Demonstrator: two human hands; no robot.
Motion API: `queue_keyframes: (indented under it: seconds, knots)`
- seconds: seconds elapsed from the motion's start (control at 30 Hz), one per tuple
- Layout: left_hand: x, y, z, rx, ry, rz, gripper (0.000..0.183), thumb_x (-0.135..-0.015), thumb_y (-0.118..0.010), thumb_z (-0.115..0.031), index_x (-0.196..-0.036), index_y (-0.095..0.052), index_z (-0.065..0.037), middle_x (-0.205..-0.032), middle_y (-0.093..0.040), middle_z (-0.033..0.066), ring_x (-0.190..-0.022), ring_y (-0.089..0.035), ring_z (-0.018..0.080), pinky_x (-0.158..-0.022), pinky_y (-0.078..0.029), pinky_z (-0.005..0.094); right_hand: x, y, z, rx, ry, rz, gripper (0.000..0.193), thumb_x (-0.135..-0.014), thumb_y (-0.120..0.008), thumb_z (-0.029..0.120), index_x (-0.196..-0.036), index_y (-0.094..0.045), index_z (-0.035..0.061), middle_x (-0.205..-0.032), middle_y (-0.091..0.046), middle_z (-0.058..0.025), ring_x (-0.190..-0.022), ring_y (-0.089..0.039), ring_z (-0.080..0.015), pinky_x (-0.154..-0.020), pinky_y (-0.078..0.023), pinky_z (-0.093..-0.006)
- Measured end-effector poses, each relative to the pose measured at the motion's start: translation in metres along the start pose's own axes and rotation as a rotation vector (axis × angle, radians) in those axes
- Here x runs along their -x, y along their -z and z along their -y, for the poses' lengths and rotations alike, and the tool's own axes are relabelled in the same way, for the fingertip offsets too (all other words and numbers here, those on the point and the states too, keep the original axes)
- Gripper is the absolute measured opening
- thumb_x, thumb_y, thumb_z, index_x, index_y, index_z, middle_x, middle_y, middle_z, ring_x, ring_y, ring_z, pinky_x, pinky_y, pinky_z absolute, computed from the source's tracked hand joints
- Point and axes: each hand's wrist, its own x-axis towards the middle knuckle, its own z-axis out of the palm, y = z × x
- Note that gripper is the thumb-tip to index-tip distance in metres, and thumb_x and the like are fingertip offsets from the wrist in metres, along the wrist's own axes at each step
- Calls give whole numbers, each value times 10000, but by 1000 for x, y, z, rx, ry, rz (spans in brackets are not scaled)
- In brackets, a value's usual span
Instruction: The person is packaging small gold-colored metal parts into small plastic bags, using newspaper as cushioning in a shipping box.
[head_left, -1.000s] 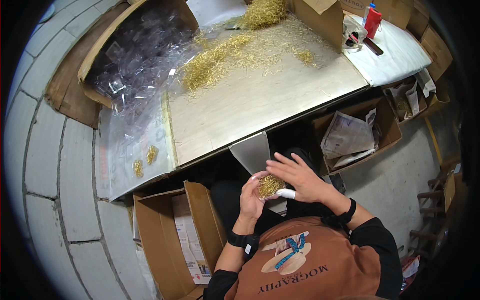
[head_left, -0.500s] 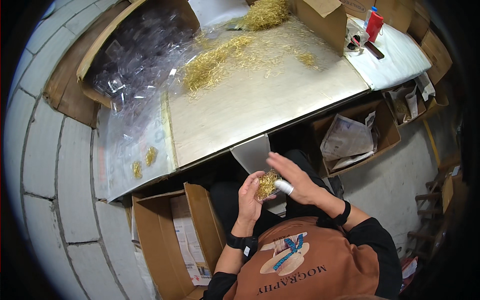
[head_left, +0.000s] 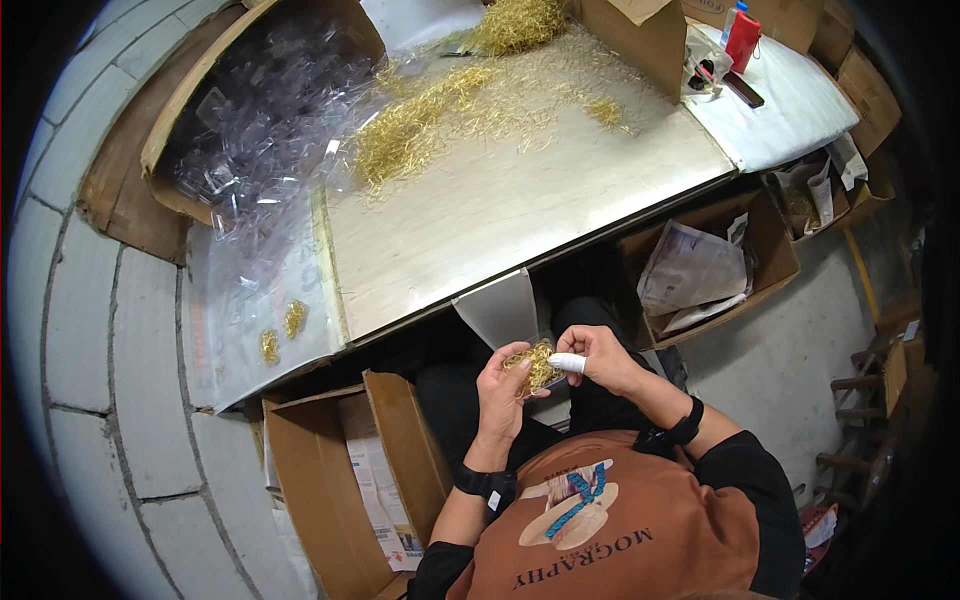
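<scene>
Above my lap, my left hand (head_left: 496, 398) grips a small clear plastic box, its fingers and thumb around the sides. Crinkled gold shreds (head_left: 537, 366) fill the box and show at its top. My right hand (head_left: 606, 362) is at the box's right side with its fingers curled in. Its thumb, wrapped in white, presses at the edge of the gold shreds. What lies under those curled fingers is partly hidden. A white flap or tray (head_left: 500, 308) sticks out from the table edge, just beyond my hands.
Loose gold shreds (head_left: 420, 125) lie heaped on the table (head_left: 540, 220). At left, a large carton (head_left: 160, 150) spills clear plastic boxes (head_left: 270, 130); two small gold-filled pieces (head_left: 295, 318) lie nearer. Open cartons stand below at left (head_left: 405, 440) and right (head_left: 765, 285).
My right hand has gone from flat, outstretched fingers to curled ones, drawn in toward the box. My left hand keeps its grip. The view has shifted slightly.
</scene>
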Motion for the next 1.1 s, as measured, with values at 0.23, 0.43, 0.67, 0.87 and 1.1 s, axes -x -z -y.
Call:
queue_keyframes:
  seconds: [0.23,0.43,0.67,0.87,1.1]
  knots:
    - [-3,0,6,-8,-41,-72,272,-886,-552,-60,-1140,-486,12,-1009,-612,130,-848,-648,179,-622,-592,295,2,7,-3,-77,-41,-30,134,-849,-629,71,-946,-609,-19,-731,-632,-65,-612,-616,-106,-557,-518,-223]
    - [-5,-5,9,-140,-81,-91,309,-855,-560,-5,-1152,-477,15,-1047,-590,132,-874,-643,190,-659,-597,308,2,8,-8,48,49,-143,142,-830,-631,27,-951,-611,-45,-770,-643,-76,-653,-618,-108,-588,-514,-232]
    - [-8,-1,10,-152,-95,-101,316,-851,-556,12,-1157,-478,13,-1041,-595,134,-869,-643,185,-657,-595,296,9,-5,3,690,376,-316,162,-757,-684,17,-912,-639,7,-802,-623,-85,-670,-619,-154,-590,-495,-267]
    - [-7,2,13,-105,-34,-13,336,-843,-600,-26,-1160,-490,-2,-1033,-598,102,-864,-622,144,-661,-579,273,10,-8,7,725,401,-210,183,-730,-695,20,-904,-637,20,-758,-581,-87,-663,-609,-214,-575,-477,-307]
    - [-7,6,15,-24,-32,-80,304,-860,-552,-21,-1154,-483,13,-1019,-608,129,-847,-650,189,-637,-589,299,17,-5,25,972,464,-79,208,-725,-700,22,-924,-644,47,-787,-570,-78,-655,-592,-219,-570,-466,-303]
